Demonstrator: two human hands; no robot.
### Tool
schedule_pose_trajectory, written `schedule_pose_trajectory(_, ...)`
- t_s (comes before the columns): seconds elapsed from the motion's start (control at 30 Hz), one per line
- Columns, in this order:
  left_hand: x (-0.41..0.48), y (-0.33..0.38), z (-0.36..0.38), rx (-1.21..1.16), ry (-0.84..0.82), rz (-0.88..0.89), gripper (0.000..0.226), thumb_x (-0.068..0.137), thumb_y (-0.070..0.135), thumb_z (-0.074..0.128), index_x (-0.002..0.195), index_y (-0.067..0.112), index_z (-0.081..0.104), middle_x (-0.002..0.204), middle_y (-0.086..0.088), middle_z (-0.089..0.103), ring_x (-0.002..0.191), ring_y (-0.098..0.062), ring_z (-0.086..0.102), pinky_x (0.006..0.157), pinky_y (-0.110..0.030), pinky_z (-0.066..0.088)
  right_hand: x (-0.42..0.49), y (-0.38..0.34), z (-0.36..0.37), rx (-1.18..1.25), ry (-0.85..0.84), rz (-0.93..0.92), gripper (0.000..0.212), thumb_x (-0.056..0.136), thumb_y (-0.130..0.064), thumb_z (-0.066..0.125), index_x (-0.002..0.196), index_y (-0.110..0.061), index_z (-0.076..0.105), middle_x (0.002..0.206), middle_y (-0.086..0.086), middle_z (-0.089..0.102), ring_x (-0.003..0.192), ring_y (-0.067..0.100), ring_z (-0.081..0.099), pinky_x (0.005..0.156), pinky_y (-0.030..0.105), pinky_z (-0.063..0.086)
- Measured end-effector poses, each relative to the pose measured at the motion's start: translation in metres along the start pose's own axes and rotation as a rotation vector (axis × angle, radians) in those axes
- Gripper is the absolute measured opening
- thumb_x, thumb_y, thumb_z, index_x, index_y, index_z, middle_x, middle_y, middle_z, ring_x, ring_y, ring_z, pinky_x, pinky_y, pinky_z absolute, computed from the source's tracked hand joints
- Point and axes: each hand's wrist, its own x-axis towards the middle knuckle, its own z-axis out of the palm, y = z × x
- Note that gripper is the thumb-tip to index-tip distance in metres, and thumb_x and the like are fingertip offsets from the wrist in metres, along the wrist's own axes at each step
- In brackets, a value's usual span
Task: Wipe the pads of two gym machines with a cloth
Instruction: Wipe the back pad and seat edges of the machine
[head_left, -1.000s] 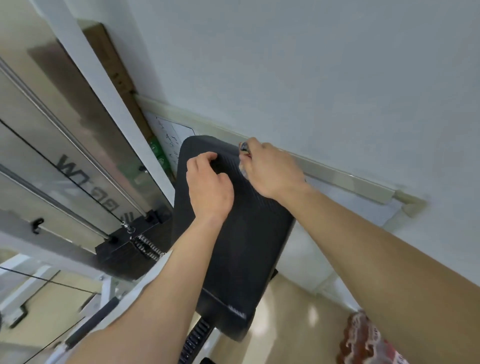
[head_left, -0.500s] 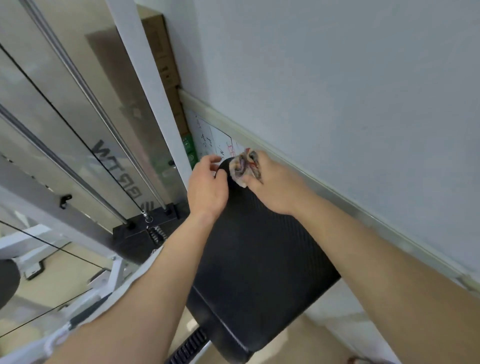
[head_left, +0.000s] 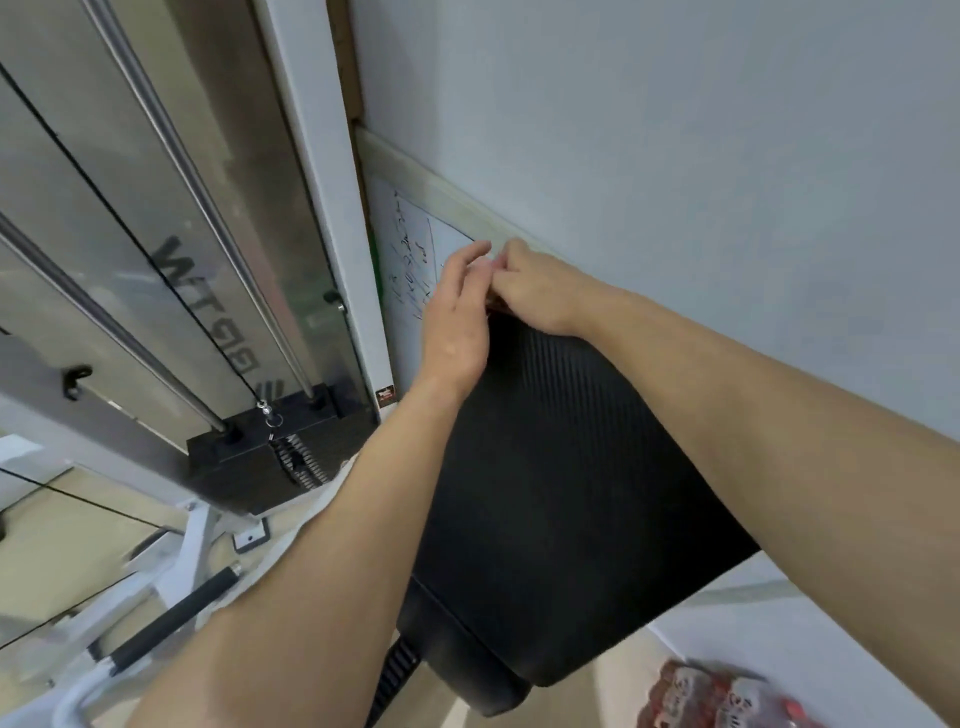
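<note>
Item: machine pad (head_left: 561, 467). Black upholstery with a fine ribbed weave, matte with a faint sheen, rounded corners, one seam line near the lower edge. Set tilted at centre view between both forearms, just beside the pale wall (head_left: 675, 156), upper end near a scribbled whiteboard (head_left: 415, 244).

Left hand (head_left: 457, 322): over the pad's upper left corner, fingers nearly straight and loosely together, gripping nothing, tips touching the other hand.

Right hand (head_left: 535, 291): at the pad's top edge, fingers curled tight, bunched round the cloth (head_left: 492, 305). Only a dull sliver visible under the knuckles; colour and pattern not readable.

Adjacent: weight stack (head_left: 280, 447) with steel guide rods, to the left. Blurred red-and-white patterned object (head_left: 727, 696) on the floor, lower right.
</note>
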Motion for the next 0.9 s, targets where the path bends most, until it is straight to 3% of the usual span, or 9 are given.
schedule_pose_trajectory(0.07,0.003,-0.001,0.008,0.107,-0.076,0.055,0.036,0.095,0.047,0.04,0.111,0.031,0.067,0.102,0.016,0.068,0.104,-0.007,0.061,0.1,-0.034,0.046,-0.012,0.002,-0.002,0.067,0.113,0.003,0.018,0.097,-0.02,0.04,0.091,-0.019,0.057,0.089,-0.003,0.059,0.084,0.017,0.056,0.067,0.022,0.04)
schedule_pose_trajectory(0.13,0.008,0.002,0.015,0.238,-0.137,0.065,0.041,0.093,0.06,0.037,0.102,0.031,0.065,0.103,0.014,0.065,0.108,-0.01,0.058,0.101,-0.037,0.043,-0.021,0.008,0.0,0.168,0.337,0.087,0.021,0.096,-0.02,0.04,0.098,-0.018,0.061,0.099,0.0,0.063,0.091,0.018,0.057,0.076,0.027,0.043)
schedule_pose_trajectory(0.2,0.015,0.004,0.018,0.423,-0.16,0.079,0.041,0.088,0.068,0.044,0.094,0.03,0.06,0.101,0.009,0.064,0.101,-0.014,0.058,0.093,-0.037,0.044,-0.03,0.017,0.001,0.198,0.446,0.204,0.022,0.095,-0.021,0.041,0.107,-0.019,0.059,0.111,0.003,0.063,0.099,0.02,0.056,0.083,0.031,0.044)
schedule_pose_trajectory(0.27,0.023,0.004,0.015,0.526,-0.167,0.099,0.037,0.086,0.059,0.059,0.093,0.023,0.06,0.096,0.006,0.065,0.09,-0.015,0.058,0.08,-0.033,0.044,-0.036,0.024,0.003,0.119,0.416,0.297,0.025,0.093,-0.022,0.041,0.109,-0.021,0.06,0.118,0.005,0.064,0.106,0.025,0.058,0.089,0.036,0.047)
schedule_pose_trajectory(0.37,0.019,0.002,-0.004,0.411,-0.166,0.096,0.031,0.088,0.045,0.067,0.091,0.015,0.059,0.083,0.009,0.06,0.077,-0.01,0.054,0.069,-0.026,0.04,-0.039,0.016,0.005,-0.043,0.406,0.307,0.029,0.092,-0.025,0.04,0.112,-0.023,0.061,0.116,0.003,0.064,0.106,0.027,0.058,0.083,0.035,0.044)
schedule_pose_trajectory(0.53,-0.023,-0.059,-0.058,0.398,-0.108,-0.093,0.025,0.093,0.034,0.058,0.076,0.02,0.045,0.071,0.007,0.052,0.072,-0.015,0.046,0.067,-0.034,0.036,-0.022,-0.009,0.013,-0.09,0.287,0.195,0.028,0.093,-0.027,0.043,0.113,-0.019,0.061,0.119,0.007,0.064,0.107,0.029,0.058,0.08,0.033,0.043)
schedule_pose_trajectory(0.63,-0.031,-0.073,-0.067,0.372,-0.103,-0.178,0.014,0.097,0.027,0.05,0.085,0.021,0.05,0.078,0.007,0.056,0.078,-0.016,0.05,0.069,-0.034,0.036,-0.02,-0.006,0.026,-0.274,0.337,0.186,0.034,0.097,-0.032,0.038,0.117,-0.014,0.058,0.117,0.01,0.064,0.104,0.032,0.058,0.074,0.034,0.039)
schedule_pose_trajectory(0.77,-0.011,-0.055,-0.035,0.55,-0.055,-0.015,0.023,0.105,0.028,0.035,0.095,0.012,0.049,0.082,0.004,0.054,0.08,-0.021,0.049,0.064,-0.03,0.029,-0.021,0.002,0.039,-0.377,0.468,0.142,0.036,0.1,-0.033,0.032,0.115,-0.009,0.054,0.112,0.013,0.062,0.097,0.035,0.059,0.072,0.038,0.039)
schedule_pose_trajectory(0.9,0.007,-0.036,-0.008,0.393,0.04,0.148,0.021,0.106,0.023,0.038,0.099,0.012,0.054,0.087,0.003,0.058,0.081,-0.018,0.051,0.064,-0.025,0.03,-0.019,0.004,0.049,-0.571,0.595,0.072,0.037,0.101,-0.034,0.03,0.112,-0.011,0.056,0.109,0.013,0.064,0.093,0.036,0.062,0.066,0.037,0.036)
